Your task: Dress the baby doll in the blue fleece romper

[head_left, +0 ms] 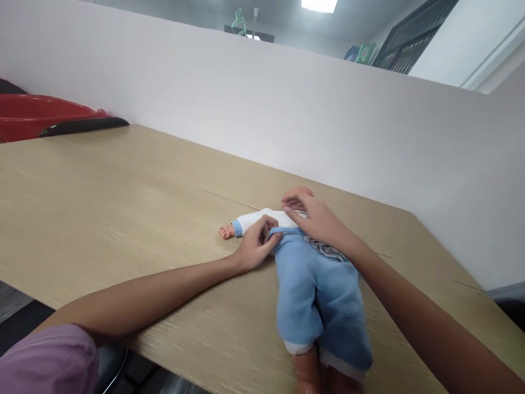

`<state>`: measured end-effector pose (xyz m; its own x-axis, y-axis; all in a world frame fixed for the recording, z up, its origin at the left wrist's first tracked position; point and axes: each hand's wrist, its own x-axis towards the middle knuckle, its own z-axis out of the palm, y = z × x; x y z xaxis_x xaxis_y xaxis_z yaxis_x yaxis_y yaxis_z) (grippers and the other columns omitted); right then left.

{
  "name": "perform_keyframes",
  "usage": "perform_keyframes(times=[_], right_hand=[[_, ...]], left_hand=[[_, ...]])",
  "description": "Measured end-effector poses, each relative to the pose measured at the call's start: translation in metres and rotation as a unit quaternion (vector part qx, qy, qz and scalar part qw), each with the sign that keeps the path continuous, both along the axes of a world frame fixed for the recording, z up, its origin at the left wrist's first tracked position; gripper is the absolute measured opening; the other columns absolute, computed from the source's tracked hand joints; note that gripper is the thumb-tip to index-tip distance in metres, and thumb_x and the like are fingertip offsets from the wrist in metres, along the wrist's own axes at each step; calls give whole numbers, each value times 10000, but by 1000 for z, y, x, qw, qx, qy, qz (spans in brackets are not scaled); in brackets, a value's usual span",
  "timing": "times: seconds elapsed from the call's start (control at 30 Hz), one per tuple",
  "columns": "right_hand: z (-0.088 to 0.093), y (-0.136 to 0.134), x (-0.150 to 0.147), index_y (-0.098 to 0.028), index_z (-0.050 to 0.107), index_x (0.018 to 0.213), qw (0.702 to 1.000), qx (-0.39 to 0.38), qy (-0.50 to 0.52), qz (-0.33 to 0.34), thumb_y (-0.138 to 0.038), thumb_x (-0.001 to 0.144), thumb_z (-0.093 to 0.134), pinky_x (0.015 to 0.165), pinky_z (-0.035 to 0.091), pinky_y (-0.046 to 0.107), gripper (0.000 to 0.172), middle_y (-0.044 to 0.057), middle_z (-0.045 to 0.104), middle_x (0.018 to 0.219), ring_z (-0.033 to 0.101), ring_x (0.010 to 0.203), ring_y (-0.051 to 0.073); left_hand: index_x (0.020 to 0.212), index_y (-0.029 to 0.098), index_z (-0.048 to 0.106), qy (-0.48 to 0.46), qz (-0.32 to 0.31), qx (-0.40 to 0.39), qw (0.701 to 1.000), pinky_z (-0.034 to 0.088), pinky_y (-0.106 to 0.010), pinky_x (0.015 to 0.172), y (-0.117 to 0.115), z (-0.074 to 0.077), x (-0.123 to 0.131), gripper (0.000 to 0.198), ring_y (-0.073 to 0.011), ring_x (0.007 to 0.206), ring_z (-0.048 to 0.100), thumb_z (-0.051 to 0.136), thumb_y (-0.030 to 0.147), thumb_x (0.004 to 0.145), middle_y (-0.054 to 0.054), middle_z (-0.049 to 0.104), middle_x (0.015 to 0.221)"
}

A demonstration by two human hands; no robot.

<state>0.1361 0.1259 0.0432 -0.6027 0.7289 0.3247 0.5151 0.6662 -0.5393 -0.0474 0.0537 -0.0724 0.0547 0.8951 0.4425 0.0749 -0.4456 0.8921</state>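
Observation:
A baby doll (248, 220) lies on its back on the wooden table, its feet toward me. It wears a white top with a blue cuff and light blue pants (298, 279) with a dark-and-white print at the upper right. My left hand (257, 245) pinches the blue upper edge of the pants, at the doll's left-hand side as I see it. My right hand (314, 219) is over the chest, fingers stretched and slightly bent, with nothing visible in them. It hides most of the doll's head and the far arm.
The wooden table (123, 202) runs up against a white partition wall (229, 98). A red plastic chair or tub with a black rim (36, 112) stands beyond the table's far left corner. Below the near edge a dark seat (110, 366) shows.

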Motion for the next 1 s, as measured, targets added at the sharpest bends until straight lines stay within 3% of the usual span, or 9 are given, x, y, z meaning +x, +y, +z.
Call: perform_keyframes(times=[0.07,0.13,0.23,0.3,0.43,0.6,0.8,0.9,1.0], right_hand=[[-1,29,-34,-224,750,1202,990,-9,-118,72,-264,958,714,1101,577,502,250,135,803,1266,745,1213,322],[-8,51,-60,-222,761,1213,966,-38,-218,136,-147,824,794,1095,570,457,397,123,787,1342,726,1260,322],[-20,66,-82,-222,765,1208,923,-74,-312,211,-72,719,810,971,579,377,513,96,806,1272,750,1152,300],[-25,66,-82,-220,737,1249,924,-79,-296,229,-131,783,785,899,561,340,476,78,807,1209,747,1073,270],[-22,59,-55,-207,647,1320,969,-66,-154,182,-326,958,658,890,550,342,381,56,773,1146,702,1013,245],[-18,48,-9,-238,642,1255,994,-34,4,108,-222,823,638,1072,527,430,432,78,743,1218,666,1182,299],[-22,37,13,-257,635,1208,983,-73,-20,166,-119,731,601,1206,457,497,497,91,751,1350,659,1354,303],[-26,35,5,-245,686,1139,978,-67,-38,196,-185,775,648,1149,503,490,371,112,779,1317,694,1289,316],[-28,36,-7,-234,752,1119,977,-59,-45,200,-279,782,683,1127,519,478,347,113,814,1224,711,1214,326]], left_hand=[[1009,232,575,7,-4,24,1000,367,-312,662,-1,-2,0,247,-172,704,473,649,466,1028,36,484,771],[1010,226,577,13,-8,45,999,363,-312,649,-1,-5,0,229,-162,681,467,645,444,1032,36,497,773],[1021,222,587,16,-1,63,998,382,-307,655,1,-7,-1,205,-156,686,479,645,417,1035,26,531,803],[1030,219,594,10,1,69,998,395,-307,660,2,-9,-1,208,-157,700,491,640,422,1041,14,553,831],[1049,219,615,-6,-14,63,998,369,-312,625,2,-10,1,291,-158,653,464,625,510,1053,18,524,780],[1019,222,622,-25,-15,75,997,413,-334,672,-1,-11,-1,399,-179,699,503,618,621,1041,-13,561,818],[980,235,602,-55,32,115,991,475,-364,794,-2,-9,-6,449,-199,787,545,613,682,1028,-39,641,893],[979,232,624,-79,72,89,990,474,-347,814,5,-4,-8,449,-202,821,551,637,680,1011,-27,637,887],[944,223,650,-74,59,35,995,456,-316,792,19,2,-12,392,-189,804,548,674,611,999,-2,613,830]])
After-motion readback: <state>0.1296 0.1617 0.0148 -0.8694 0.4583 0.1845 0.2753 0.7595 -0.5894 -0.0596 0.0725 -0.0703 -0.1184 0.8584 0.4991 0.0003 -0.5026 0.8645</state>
